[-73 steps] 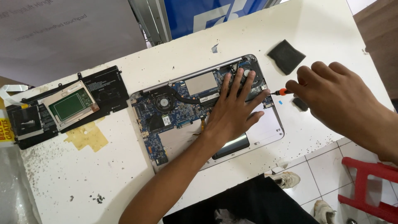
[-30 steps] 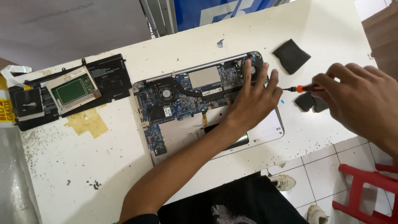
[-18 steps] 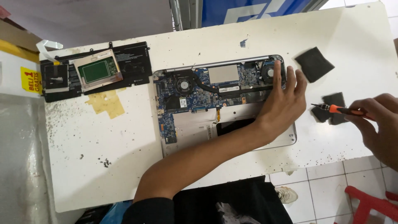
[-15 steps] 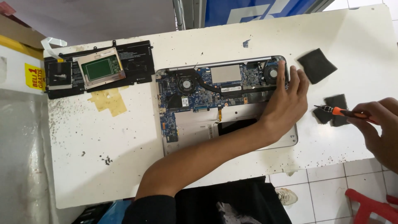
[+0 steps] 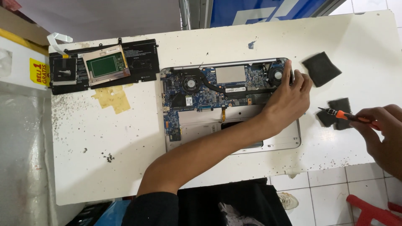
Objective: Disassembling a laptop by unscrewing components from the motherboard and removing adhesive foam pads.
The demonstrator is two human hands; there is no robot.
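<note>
An opened laptop (image 5: 197, 125) lies bottom-up on the white table (image 5: 125, 138), its blue circuit board (image 5: 201, 98) and two fans exposed. My left hand (image 5: 289, 98) rests flat on the laptop's right end, fingertips at the top right corner by the right fan (image 5: 275, 76). My right hand (image 5: 383, 132) is off the laptop at the table's right edge and holds an orange-handled screwdriver (image 5: 345, 116), its tip pointing left over a small dark pad (image 5: 337, 112).
A black battery pack (image 5: 140, 62) with a green-faced trackpad module (image 5: 104, 66) on top lies at the back left, yellow tape (image 5: 112, 97) below it. Another dark pad (image 5: 321, 69) lies at the back right. A red stool (image 5: 372, 211) stands on the tiled floor.
My right hand with the screwdriver has drawn away from the laptop to the right. My left hand has slid from the laptop's middle to its right end. The view has shifted.
</note>
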